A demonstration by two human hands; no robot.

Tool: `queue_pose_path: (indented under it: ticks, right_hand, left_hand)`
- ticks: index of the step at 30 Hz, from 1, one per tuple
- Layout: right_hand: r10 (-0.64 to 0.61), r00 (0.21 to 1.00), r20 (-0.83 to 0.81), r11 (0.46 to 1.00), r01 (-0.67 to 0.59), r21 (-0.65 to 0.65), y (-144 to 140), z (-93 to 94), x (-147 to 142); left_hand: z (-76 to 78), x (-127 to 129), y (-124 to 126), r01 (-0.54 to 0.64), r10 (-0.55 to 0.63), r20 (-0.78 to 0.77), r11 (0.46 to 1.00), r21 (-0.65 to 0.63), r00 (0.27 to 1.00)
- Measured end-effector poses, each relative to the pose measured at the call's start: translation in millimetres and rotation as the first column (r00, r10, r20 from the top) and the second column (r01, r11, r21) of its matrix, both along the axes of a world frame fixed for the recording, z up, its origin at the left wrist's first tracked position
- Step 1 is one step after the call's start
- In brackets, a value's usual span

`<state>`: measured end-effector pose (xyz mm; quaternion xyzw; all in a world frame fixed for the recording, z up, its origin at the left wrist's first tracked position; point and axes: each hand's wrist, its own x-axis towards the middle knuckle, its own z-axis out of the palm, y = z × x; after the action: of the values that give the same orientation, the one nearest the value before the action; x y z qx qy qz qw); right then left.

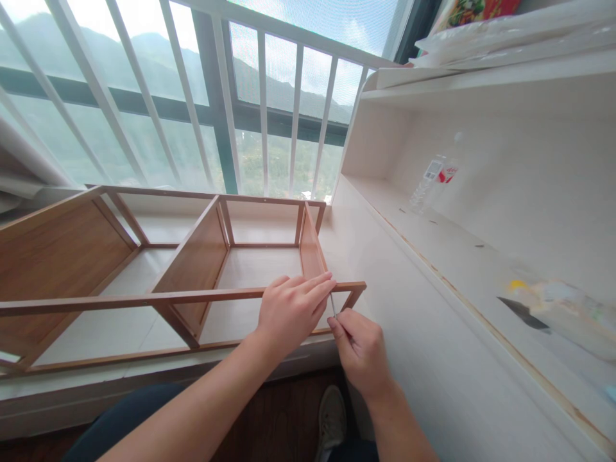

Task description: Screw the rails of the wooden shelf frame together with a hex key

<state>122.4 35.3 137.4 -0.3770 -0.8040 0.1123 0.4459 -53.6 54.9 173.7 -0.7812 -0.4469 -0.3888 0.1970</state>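
Steadying a wooden rack on the sill while we work a thin tool at its corner.

The rack (158,256) lies on its side along the window sill (120,333), just beside the white table (433,333), its open bays facing us. It looks light and stiff, slender bamboo-like rails and thin panels, so we judge it easy to shift but liable to rock or rack at the joints; the front rail (120,300) and the corner posts seem the soundest places to hold, not the thin panels. Our left hand (291,308) presses flat on that rail near its right end, fingers (317,285) extended and close together over the top. Our right hand (360,350) is closed in a pinch on a thin metal tool (332,305), its tip up against the underside of the rail by the corner brace. Further right a clear bottle (433,183) lies in the table's recess.
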Motion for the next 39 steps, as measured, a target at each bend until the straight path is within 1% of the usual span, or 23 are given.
queue_pose_path:
  ticks: [4, 9, 12, 15, 17, 19, 22, 24, 27, 29, 31, 33, 34, 36, 39]
  right_hand:
    - [-0.014, 0.999, -0.052, 1.0, 0.013, -0.021, -1.2, -2.3, -2.0]
    - [-0.023, 0.985, -0.174, 0.999, 0.018, -0.031, -3.9, -7.2, -8.8]
    - [-0.072, 0.955, -0.287, 0.993, 0.042, -0.112, -7.0, -12.0, -17.3]
    - [-0.163, 0.889, -0.429, 0.968, 0.061, -0.243, -10.8, -20.0, -30.2]
    - [-0.22, 0.81, -0.544, 0.938, 0.023, -0.345, -12.8, -25.8, -40.7]
    - [-0.261, 0.685, -0.68, 0.908, -0.065, -0.414, -13.9, -29.8, -51.4]
    - [-0.278, 0.461, -0.843, 0.882, -0.225, -0.414, -14.5, -29.0, -64.4]
    - [-0.272, 0.349, -0.897, 0.862, -0.325, -0.388, -15.6, -23.7, -69.3]
    - [-0.282, 0.237, -0.93, 0.807, -0.465, -0.364, -18.7, -13.1, -71.0]
    - [-0.297, 0.193, -0.935, 0.765, -0.538, -0.354, -20.8, -7.5, -69.6]
    - [-0.298, 0.188, -0.936, 0.732, -0.584, -0.35, -21.7, -4.6, -67.4]
    - [-0.289, 0.231, -0.929, 0.715, -0.594, -0.37, -21.1, -4.4, -64.8]
    - [-0.284, 0.263, -0.922, 0.716, -0.581, -0.386, -20.6, -5.0, -63.4]
    - [-0.271, 0.327, -0.905, 0.743, -0.527, -0.413, -19.7, -7.2, -60.1]
    - [-0.226, 0.415, -0.881, 0.81, -0.422, -0.407, -20.2, -10.6, -53.1]
  left_hand:
    - [-0.7, 0.1, 0.3, -0.004, 0.004, -0.007, 1.0, 0.004, 1.0]
    - [-1.2, 0.3, 1.2, -0.012, 0.012, -0.012, 1.0, 0.007, 1.0]
    - [-1.0, 0.4, 1.4, -0.014, 0.014, -0.011, 1.0, 0.005, 1.0]
    - [-1.0, 0.6, 1.5, -0.018, 0.018, -0.008, 1.0, 0.009, 1.0]
    - [-1.0, 0.8, 1.6, -0.021, 0.021, -0.006, 1.0, 0.015, 1.0]
    - [-1.1, 1.1, 1.9, -0.019, 0.019, -0.002, 1.0, 0.019, 1.0]
    - [-1.4, 1.3, 2.4, -0.015, 0.015, 0.006, 1.0, 0.024, 1.0]
    - [-1.4, 1.4, 2.6, -0.016, 0.016, 0.007, 0.999, 0.027, 1.0]
    - [-0.8, 1.6, 2.5, -0.021, 0.02, 0.007, 0.999, 0.027, 1.0]
    - [-0.2, 1.8, 2.2, -0.024, 0.024, 0.007, 0.999, 0.024, 1.0]
    - [0.1, 1.8, 2.0, -0.023, 0.023, 0.005, 1.0, 0.018, 1.0]
    - [0.0, 1.7, 2.1, -0.018, 0.018, 0.003, 1.0, 0.012, 1.0]
    - [-0.1, 1.6, 2.2, -0.015, 0.015, 0.0, 1.0, 0.01, 1.0]
    - [-0.4, 1.4, 2.5, -0.015, 0.015, -0.004, 1.0, 0.01, 1.0]
    - [0.5, 1.5, 2.2, -0.019, 0.019, -0.011, 1.0, 0.015, 1.0]
